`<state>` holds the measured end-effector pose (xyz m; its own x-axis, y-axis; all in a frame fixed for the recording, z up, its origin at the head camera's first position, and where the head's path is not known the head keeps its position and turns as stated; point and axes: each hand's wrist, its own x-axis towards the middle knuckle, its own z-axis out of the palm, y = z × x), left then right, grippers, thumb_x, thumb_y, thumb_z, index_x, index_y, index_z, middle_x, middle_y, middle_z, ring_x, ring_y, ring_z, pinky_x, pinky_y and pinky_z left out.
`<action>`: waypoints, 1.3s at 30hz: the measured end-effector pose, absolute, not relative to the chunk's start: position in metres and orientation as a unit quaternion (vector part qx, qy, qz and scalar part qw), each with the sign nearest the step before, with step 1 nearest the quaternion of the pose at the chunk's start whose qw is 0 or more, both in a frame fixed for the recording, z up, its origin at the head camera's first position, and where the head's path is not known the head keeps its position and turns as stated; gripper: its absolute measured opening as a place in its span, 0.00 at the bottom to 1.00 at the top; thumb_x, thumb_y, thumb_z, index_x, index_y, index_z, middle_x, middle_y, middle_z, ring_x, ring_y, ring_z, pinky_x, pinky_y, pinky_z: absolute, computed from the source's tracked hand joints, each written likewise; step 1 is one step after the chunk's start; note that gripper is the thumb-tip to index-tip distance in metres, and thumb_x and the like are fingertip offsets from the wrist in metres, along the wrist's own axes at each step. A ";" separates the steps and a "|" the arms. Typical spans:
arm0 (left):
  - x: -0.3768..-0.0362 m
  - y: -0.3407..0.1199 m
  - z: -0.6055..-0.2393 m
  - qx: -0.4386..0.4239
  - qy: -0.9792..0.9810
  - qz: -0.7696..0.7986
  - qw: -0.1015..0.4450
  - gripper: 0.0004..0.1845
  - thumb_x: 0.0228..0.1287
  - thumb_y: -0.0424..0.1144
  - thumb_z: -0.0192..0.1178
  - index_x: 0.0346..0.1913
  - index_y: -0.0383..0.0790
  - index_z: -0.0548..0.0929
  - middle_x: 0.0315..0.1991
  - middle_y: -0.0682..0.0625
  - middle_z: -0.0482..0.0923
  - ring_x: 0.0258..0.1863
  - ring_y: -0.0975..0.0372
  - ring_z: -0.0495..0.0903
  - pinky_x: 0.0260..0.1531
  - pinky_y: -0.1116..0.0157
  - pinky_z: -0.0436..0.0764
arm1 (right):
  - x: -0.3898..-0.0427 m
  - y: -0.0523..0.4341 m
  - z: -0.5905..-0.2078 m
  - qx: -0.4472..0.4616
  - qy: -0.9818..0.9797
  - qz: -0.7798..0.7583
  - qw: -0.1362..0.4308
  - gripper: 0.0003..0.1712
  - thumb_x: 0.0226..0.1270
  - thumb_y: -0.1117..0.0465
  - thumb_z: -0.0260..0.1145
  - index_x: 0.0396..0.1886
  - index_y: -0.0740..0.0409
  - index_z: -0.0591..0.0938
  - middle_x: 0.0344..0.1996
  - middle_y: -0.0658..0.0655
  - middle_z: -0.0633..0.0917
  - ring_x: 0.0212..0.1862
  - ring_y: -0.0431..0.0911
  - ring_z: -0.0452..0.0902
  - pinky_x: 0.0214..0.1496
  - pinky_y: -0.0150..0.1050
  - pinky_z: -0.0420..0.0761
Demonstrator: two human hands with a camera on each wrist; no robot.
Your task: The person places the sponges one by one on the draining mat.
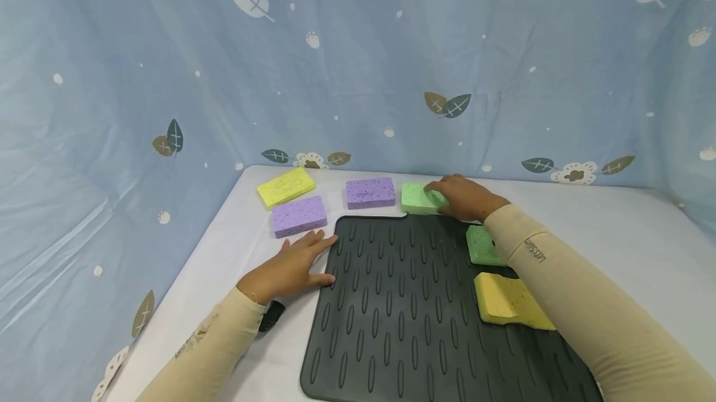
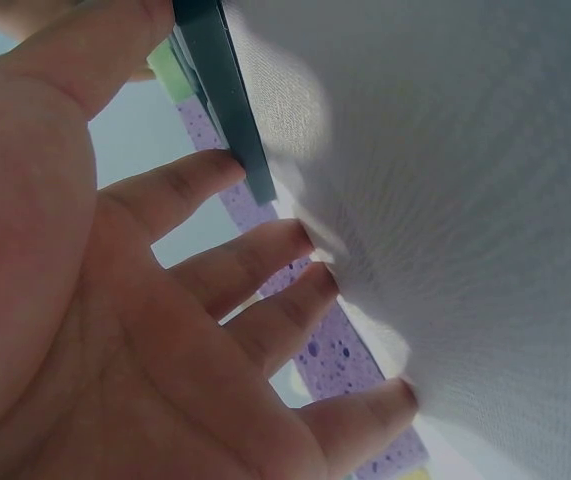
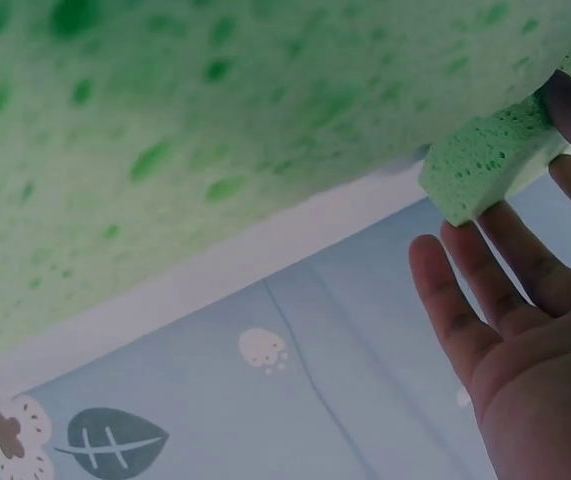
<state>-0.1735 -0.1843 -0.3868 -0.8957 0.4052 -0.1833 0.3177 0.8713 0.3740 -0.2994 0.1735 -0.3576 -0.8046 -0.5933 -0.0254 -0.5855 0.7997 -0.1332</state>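
Note:
My right hand (image 1: 461,197) lies over the right end of a light green sponge (image 1: 416,198) just beyond the far edge of the black ribbed mat (image 1: 391,315). In the right wrist view its fingers (image 3: 485,290) are straight, reaching to that sponge's corner (image 3: 485,165), and the thumb touches its side. My left hand (image 1: 291,265) rests flat on the white table (image 1: 224,278) at the mat's left edge, its thumb against the mat. Its spread fingers (image 2: 265,255) press the table near the mat's edge (image 2: 235,110) and a purple sponge (image 2: 335,360).
On the mat, beside my right forearm, lie a green sponge (image 1: 480,245) and a yellow sponge (image 1: 506,299). Beyond the mat sit two purple sponges (image 1: 299,215) (image 1: 370,192) and a yellow sponge (image 1: 286,186). A blue leaf-print curtain (image 1: 358,66) walls the table.

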 end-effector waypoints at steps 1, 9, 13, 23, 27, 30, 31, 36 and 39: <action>-0.173 -0.184 -0.387 0.189 0.959 0.170 0.128 0.44 0.63 0.55 0.67 0.78 0.48 0.61 0.79 0.39 0.54 0.80 0.46 0.51 0.72 0.32 0.49 | -0.299 0.174 -0.357 -0.314 0.947 -0.060 0.025 0.31 0.61 0.65 0.74 0.64 0.62 0.78 0.55 0.67 0.83 0.59 0.62 0.78 0.63 0.57 0.77; -0.172 -0.185 -0.386 0.187 0.958 0.171 0.133 0.44 0.63 0.54 0.67 0.78 0.47 0.61 0.79 0.38 0.54 0.80 0.46 0.51 0.72 0.31 0.50 | -0.296 0.179 -0.353 -0.325 0.943 -0.072 -0.002 0.30 0.61 0.65 0.74 0.64 0.63 0.78 0.54 0.68 0.83 0.57 0.63 0.77 0.60 0.57 0.78; -0.172 -0.185 -0.386 0.188 0.957 0.175 0.132 0.44 0.63 0.54 0.67 0.78 0.47 0.61 0.79 0.38 0.54 0.80 0.46 0.51 0.72 0.31 0.49 | -0.295 0.181 -0.353 -0.323 0.943 -0.081 -0.017 0.31 0.60 0.64 0.75 0.64 0.62 0.78 0.53 0.69 0.83 0.56 0.63 0.77 0.58 0.56 0.79; -0.172 -0.183 -0.385 0.194 0.957 0.170 0.130 0.44 0.63 0.54 0.67 0.78 0.46 0.61 0.79 0.37 0.54 0.79 0.45 0.51 0.71 0.31 0.50 | -0.278 0.192 -0.349 -0.337 0.938 -0.082 -0.016 0.30 0.60 0.63 0.75 0.63 0.61 0.79 0.53 0.66 0.83 0.56 0.61 0.78 0.57 0.56 0.80; -0.172 -0.183 -0.384 0.195 0.958 0.166 0.133 0.44 0.64 0.54 0.67 0.78 0.46 0.61 0.79 0.37 0.54 0.79 0.45 0.52 0.71 0.31 0.51 | -0.269 0.196 -0.347 -0.347 0.934 -0.084 -0.013 0.30 0.60 0.63 0.75 0.62 0.61 0.79 0.52 0.64 0.84 0.54 0.59 0.80 0.55 0.54 0.81; -0.172 -0.184 -0.384 0.194 0.958 0.163 0.132 0.44 0.64 0.54 0.67 0.78 0.46 0.60 0.79 0.38 0.54 0.79 0.45 0.51 0.71 0.31 0.50 | -0.261 0.199 -0.345 -0.348 0.934 -0.082 -0.009 0.30 0.61 0.61 0.75 0.63 0.60 0.79 0.52 0.64 0.84 0.55 0.58 0.80 0.55 0.53 0.81; -0.172 -0.184 -0.384 0.194 0.959 0.162 0.131 0.44 0.63 0.54 0.67 0.78 0.47 0.60 0.79 0.38 0.54 0.79 0.45 0.51 0.70 0.30 0.50 | -0.259 0.199 -0.344 -0.349 0.934 -0.081 -0.009 0.30 0.62 0.61 0.75 0.63 0.60 0.79 0.52 0.63 0.83 0.55 0.57 0.79 0.56 0.54 0.81; -0.174 -0.184 -0.384 0.194 0.960 0.158 0.125 0.44 0.63 0.55 0.67 0.78 0.47 0.60 0.79 0.38 0.55 0.79 0.45 0.52 0.70 0.30 0.50 | -0.248 0.201 -0.344 -0.351 0.934 -0.070 -0.013 0.30 0.61 0.60 0.75 0.63 0.60 0.79 0.53 0.64 0.83 0.55 0.57 0.79 0.55 0.53 0.82; -0.174 -0.186 -0.386 0.191 0.960 0.157 0.128 0.44 0.63 0.55 0.67 0.78 0.48 0.60 0.79 0.39 0.54 0.79 0.45 0.52 0.71 0.30 0.50 | -0.243 0.199 -0.345 -0.363 0.929 -0.062 -0.016 0.30 0.61 0.60 0.75 0.63 0.59 0.79 0.52 0.63 0.83 0.53 0.56 0.79 0.53 0.51 0.83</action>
<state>-0.1744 -0.1864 -0.3859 -0.8939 0.4077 -0.1864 0.3274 0.8777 0.3498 -0.2425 0.1992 -0.3445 -0.7353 -0.6736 0.0750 -0.6776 0.7281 -0.1040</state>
